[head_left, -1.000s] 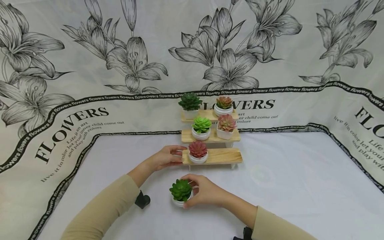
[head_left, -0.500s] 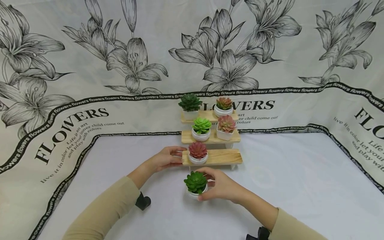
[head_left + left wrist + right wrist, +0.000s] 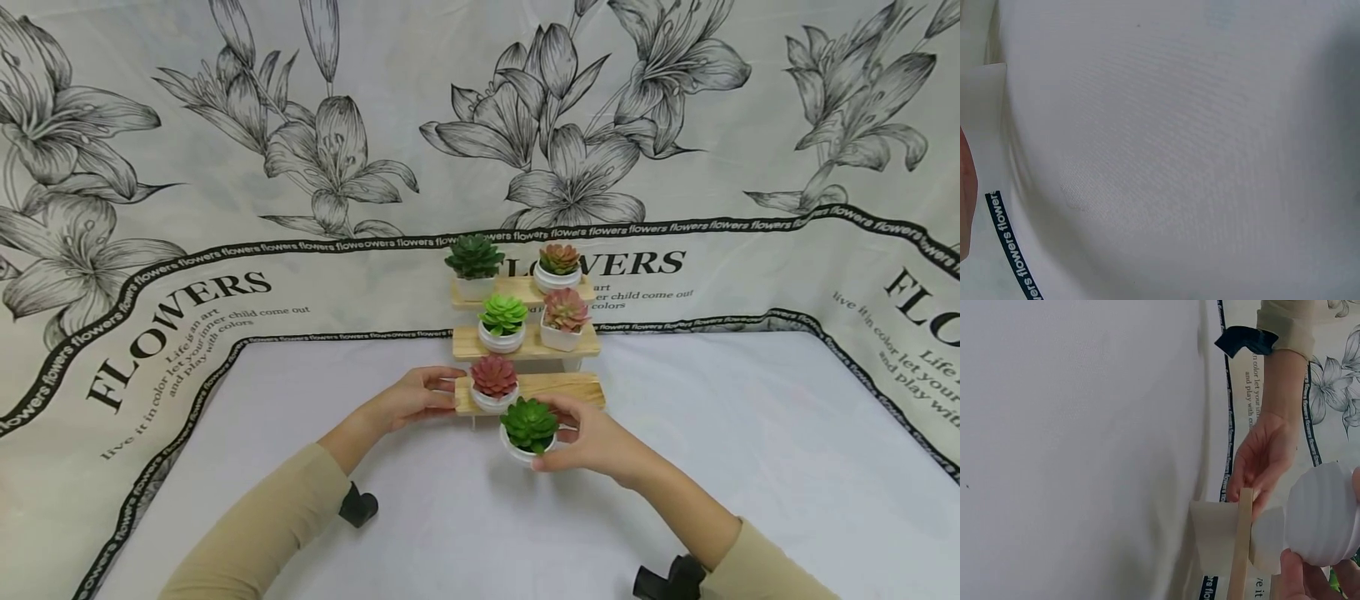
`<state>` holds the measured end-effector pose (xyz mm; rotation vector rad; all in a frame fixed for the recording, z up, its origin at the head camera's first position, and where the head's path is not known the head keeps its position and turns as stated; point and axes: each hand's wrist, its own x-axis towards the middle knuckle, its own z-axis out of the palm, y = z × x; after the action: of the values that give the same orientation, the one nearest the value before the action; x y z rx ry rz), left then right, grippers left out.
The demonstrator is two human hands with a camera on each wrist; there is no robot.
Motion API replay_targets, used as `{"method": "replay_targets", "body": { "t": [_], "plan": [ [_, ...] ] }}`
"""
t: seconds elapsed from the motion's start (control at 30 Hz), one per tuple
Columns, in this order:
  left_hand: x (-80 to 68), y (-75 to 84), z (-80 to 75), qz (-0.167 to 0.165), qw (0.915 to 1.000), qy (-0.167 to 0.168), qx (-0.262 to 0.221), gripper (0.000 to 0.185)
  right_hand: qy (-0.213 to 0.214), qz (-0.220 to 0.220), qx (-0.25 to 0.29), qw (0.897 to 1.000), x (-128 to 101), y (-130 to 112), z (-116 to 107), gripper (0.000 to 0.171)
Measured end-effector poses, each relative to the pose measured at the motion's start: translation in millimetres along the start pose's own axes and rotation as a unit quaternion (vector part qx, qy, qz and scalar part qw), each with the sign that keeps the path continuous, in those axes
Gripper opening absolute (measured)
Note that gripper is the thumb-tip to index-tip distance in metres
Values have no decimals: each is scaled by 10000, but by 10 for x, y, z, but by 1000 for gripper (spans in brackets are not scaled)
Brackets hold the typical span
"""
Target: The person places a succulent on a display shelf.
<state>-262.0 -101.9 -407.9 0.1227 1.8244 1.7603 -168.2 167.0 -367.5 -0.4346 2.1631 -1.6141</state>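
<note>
In the head view my right hand (image 3: 600,437) pinches the white pot of a green succulent (image 3: 529,425). It is raised over the table, just in front of the lowest board of a three-step wooden stand (image 3: 566,388). The ribbed pot (image 3: 1321,512) fills the lower right of the right wrist view, with fingertips (image 3: 1292,575) against its side. My left hand (image 3: 411,398) holds the left end of that lowest board, thumb and fingers on either side of it in the right wrist view. A red succulent (image 3: 493,377) in a round white pot stands on the board's left part.
On the middle step stand a bright green succulent (image 3: 503,315) and a pink one (image 3: 566,310). The top step bears a dark green succulent (image 3: 476,257) and an orange-green one (image 3: 559,260). Behind rises a flower-printed cloth (image 3: 360,275); a white cloth (image 3: 750,467) covers the table.
My right hand has carried the potted green succulent to the right and up towards the stand's lowest board. My left hand has stayed at the board's left end.
</note>
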Motion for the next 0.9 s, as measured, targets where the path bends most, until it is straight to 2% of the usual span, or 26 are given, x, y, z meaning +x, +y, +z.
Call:
{"method": "replay_targets", "body": {
  "t": [0.27, 0.57, 0.9],
  "plan": [
    [0, 0, 15, 44, 10000, 22, -7, 49, 222, -158, -107, 9996, -18, 14, -163, 73],
    [-9, -13, -4, 17, 10000, 77, 1, 49, 670, -21, -84, 9977, -33, -3, -355, 80],
    [-13, -12, 3, 24, 9999, 79, -69, 49, 937, 48, -72, 9956, 66, 69, -489, 77]
  ]
}}
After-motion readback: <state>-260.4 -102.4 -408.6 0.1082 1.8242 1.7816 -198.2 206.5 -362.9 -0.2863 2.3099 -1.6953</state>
